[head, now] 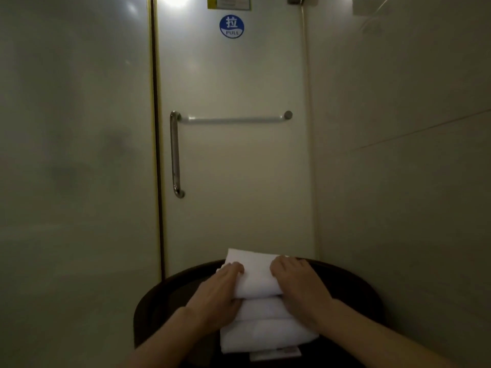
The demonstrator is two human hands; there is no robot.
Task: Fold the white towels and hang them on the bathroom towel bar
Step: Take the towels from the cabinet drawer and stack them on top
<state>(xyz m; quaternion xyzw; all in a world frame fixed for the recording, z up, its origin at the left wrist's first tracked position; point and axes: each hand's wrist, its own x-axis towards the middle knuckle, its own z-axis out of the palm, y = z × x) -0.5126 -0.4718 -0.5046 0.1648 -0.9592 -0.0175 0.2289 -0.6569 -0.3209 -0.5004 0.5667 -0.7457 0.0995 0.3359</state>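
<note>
A stack of folded white towels [261, 333] lies on a dark round seat [159, 296] at the bottom centre. My left hand [220, 290] grips the left side of the top towel [256, 277], fingers curled over its upper face and thumb under its edge. My right hand [297, 282] grips the same towel's right side. Straight ahead, a horizontal towel bar [233, 119] runs across the frosted glass door [239, 181], bare, well above the towels.
A vertical metal pull handle [174, 155] stands at the door's left edge, under a blue round PULL sticker [231, 26]. A frosted glass panel [74, 155] fills the left, a tiled wall [403, 155] the right. The space is narrow.
</note>
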